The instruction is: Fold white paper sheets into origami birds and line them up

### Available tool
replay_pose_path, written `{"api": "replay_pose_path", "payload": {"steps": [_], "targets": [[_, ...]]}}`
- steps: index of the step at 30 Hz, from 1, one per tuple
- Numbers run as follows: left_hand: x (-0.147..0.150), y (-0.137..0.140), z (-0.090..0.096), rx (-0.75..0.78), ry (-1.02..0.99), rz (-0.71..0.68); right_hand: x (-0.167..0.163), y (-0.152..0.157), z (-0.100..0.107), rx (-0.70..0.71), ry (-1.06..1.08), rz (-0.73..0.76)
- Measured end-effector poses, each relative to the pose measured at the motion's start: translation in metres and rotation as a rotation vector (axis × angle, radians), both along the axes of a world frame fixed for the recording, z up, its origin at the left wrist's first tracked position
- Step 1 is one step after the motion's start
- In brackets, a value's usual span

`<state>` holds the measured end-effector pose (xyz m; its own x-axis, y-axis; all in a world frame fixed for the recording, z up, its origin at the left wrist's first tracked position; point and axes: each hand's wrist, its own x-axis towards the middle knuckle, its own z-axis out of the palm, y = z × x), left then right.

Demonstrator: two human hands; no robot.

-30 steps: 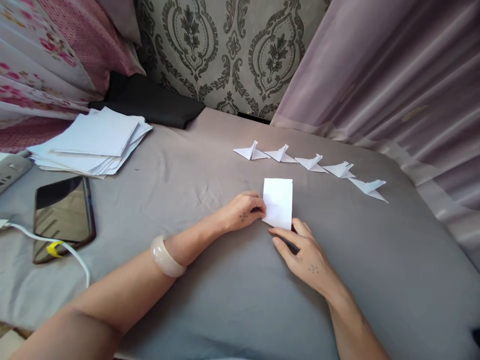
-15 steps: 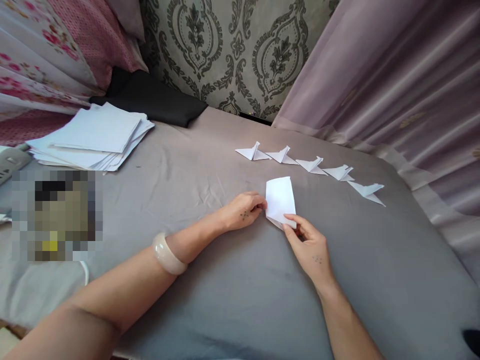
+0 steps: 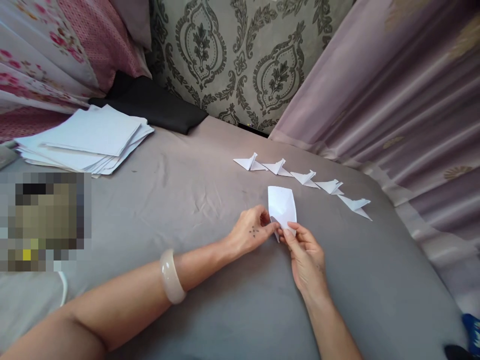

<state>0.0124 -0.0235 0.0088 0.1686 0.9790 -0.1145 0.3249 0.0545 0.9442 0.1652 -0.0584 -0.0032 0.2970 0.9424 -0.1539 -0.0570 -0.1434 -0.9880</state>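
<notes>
A small folded sheet of white paper (image 3: 282, 204) is held between my two hands, just above the grey cloth. My left hand (image 3: 253, 227) grips its lower left side, the thumb reaching across a lifted flap near the bottom edge. My right hand (image 3: 308, 255) pinches the lower right corner between thumb and fingers. The fingertips behind the paper are partly hidden. Beyond the paper, several folded white paper figures (image 3: 276, 167) with pointed wings lie in a slanting row.
A stack of white paper (image 3: 90, 132) lies at the back left, beside a folded black cloth (image 3: 153, 102). A blurred-out object (image 3: 48, 220) sits at the left with a white cable (image 3: 64, 290). Purple curtains (image 3: 375, 100) hang along the right edge of the grey sheet (image 3: 210, 310).
My left hand has moved right and its thumb now presses at the paper's lower edge, where a flap is lifted. My right hand has turned slightly and come closer to the left.
</notes>
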Motion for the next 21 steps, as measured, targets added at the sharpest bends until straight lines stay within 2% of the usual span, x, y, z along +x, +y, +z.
{"api": "replay_pose_path", "payload": {"steps": [2, 4, 7, 10, 13, 15, 17, 18, 21], "targets": [[0.0, 0.0, -0.002, 0.048, -0.003, 0.046, -0.004, -0.002, 0.0, 0.027, -0.008, 0.009], [-0.001, -0.001, -0.004, 0.176, 0.027, 0.097, -0.008, -0.003, 0.0, 0.061, -0.035, -0.004], [-0.007, -0.002, -0.003, 0.557, 0.147, 0.181, -0.014, -0.006, 0.0, 0.12, -0.087, -0.051], [-0.015, -0.001, 0.005, 0.98, 0.303, 0.191, -0.017, -0.01, 0.005, 0.184, -0.154, -0.081], [-0.022, -0.002, 0.018, 1.264, 0.392, 0.156, -0.018, -0.015, 0.019, 0.303, -0.34, -0.068], [-0.025, -0.003, 0.027, 1.362, 0.407, 0.161, -0.018, -0.018, 0.034, 0.456, -0.615, -0.133], [-0.026, -0.005, 0.036, 1.415, 0.401, 0.192, -0.021, -0.021, 0.051, 0.61, -0.949, -0.293], [-0.026, -0.006, 0.04, 1.432, 0.391, 0.213, -0.024, -0.022, 0.058, 0.673, -1.039, -0.342], [-0.026, -0.01, 0.05, 1.465, 0.362, 0.268, -0.035, -0.024, 0.076, 0.845, -1.171, -0.312]]}}
